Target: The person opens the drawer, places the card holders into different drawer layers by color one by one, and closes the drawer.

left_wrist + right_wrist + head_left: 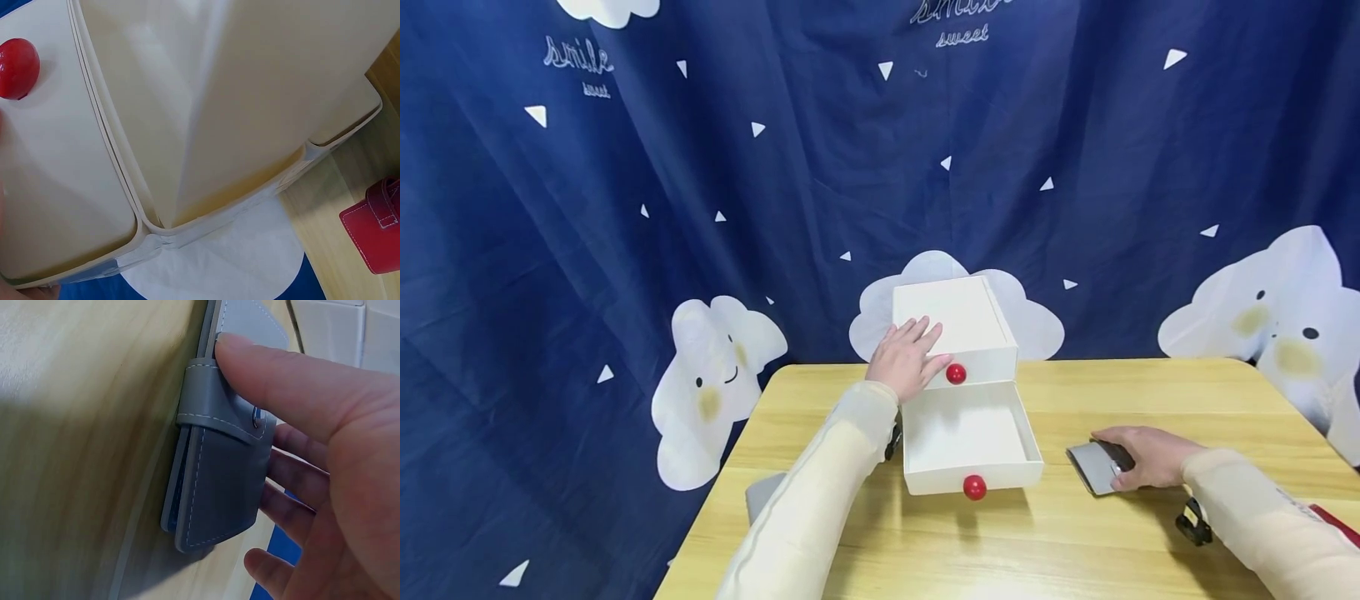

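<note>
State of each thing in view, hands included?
Top drawer: shut
Middle drawer: pulled open
Bottom drawer: looks shut, part-hidden
Gray wallet: strap folded over, gripped by right hand
Red wallet: strap over edge, fastening unclear
Left hand: fingers spread on cabinet
Gray item, left: unclear
Red item, far right: unclear

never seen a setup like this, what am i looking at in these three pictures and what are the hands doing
There is no machine here, just a person's bare left hand and right hand. The wide picture looks forward and down from the head; the close ones look out from each wrist. On the wooden table stands a white two-drawer box, its lower drawer pulled out. The left hand rests on the box, holding nothing. The right hand holds a grey strapped wallet between thumb and fingers. A red strapped wallet shows in the left wrist picture.
</note>
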